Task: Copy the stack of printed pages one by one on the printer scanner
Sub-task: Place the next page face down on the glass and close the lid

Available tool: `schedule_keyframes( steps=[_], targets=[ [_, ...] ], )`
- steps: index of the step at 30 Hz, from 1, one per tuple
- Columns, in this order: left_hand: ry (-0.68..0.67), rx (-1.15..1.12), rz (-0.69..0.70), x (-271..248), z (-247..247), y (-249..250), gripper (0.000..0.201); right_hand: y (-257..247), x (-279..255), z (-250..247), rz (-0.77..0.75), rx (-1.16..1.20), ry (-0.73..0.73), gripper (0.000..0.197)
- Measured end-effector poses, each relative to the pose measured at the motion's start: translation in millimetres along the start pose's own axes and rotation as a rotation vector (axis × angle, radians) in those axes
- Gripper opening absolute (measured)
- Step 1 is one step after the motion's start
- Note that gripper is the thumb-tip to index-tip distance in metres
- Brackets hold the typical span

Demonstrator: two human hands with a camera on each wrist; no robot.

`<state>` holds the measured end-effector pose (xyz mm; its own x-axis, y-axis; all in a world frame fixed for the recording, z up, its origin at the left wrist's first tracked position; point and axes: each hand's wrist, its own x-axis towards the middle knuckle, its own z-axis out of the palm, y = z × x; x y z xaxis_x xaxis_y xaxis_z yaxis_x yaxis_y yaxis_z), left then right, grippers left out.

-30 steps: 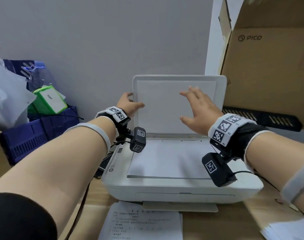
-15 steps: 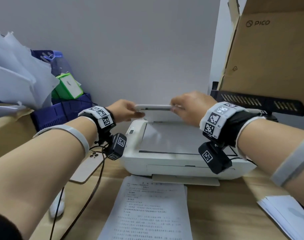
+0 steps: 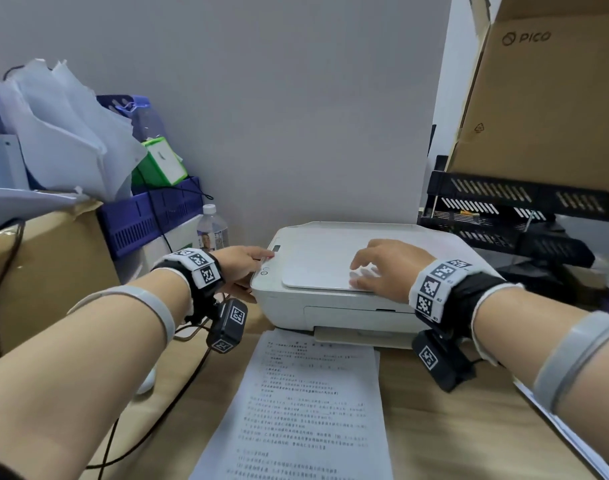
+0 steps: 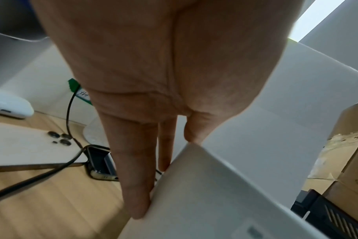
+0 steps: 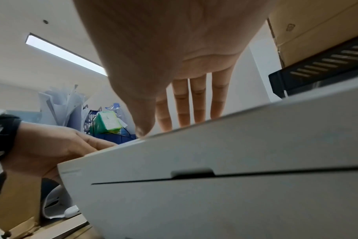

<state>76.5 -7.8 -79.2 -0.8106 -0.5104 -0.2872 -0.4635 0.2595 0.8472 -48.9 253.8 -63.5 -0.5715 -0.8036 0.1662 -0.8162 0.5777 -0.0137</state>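
Observation:
The white printer (image 3: pixel 330 306) stands at the back of the wooden desk with its scanner lid (image 3: pixel 313 268) down flat. My right hand (image 3: pixel 363 271) lies on the lid's front right part, fingers straight and spread. My left hand (image 3: pixel 259 259) touches the printer's left edge by the control panel. In the left wrist view its fingers (image 4: pixel 137 186) run straight along the printer's side (image 4: pixel 215 202). In the right wrist view the right hand's fingers (image 5: pixel 196 105) reach over the printer's top (image 5: pixel 215 153). A printed page (image 3: pixel 306 410) lies on the desk before the printer. More sheets (image 3: pixel 569 434) lie under my right forearm.
A large cardboard box (image 3: pixel 538 116) sits on black paper trays (image 3: pixel 521 202) at the right. A blue basket (image 3: pixel 150 216), loose papers, a water bottle (image 3: pixel 211 230) and another cardboard box (image 3: pixel 46 265) crowd the left. A phone (image 4: pixel 27 145) and a black cable (image 4: pixel 70 116) lie left of the printer.
The scanner lid stood upright a second ago and now lies flat. Both hands came down with it. The left hand has slid to the printer's left edge.

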Motion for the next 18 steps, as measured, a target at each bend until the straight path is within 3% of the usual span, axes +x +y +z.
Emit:
schedule_keyframes(
  steps=[7,12,18],
  targets=[
    [0.072,0.035,0.031,0.9,12.3,-2.6,0.033,10.2,1.4,31.8,0.049,0.143,-0.003,0.045],
    [0.091,0.002,0.029,-2.0,15.9,-6.6,0.031,13.6,-1.2,53.2,0.02,0.099,0.052,0.056],
    [0.085,-0.015,0.028,-7.3,17.8,-5.6,0.04,10.5,-4.8,53.5,0.035,0.065,0.079,0.048]
  ],
)
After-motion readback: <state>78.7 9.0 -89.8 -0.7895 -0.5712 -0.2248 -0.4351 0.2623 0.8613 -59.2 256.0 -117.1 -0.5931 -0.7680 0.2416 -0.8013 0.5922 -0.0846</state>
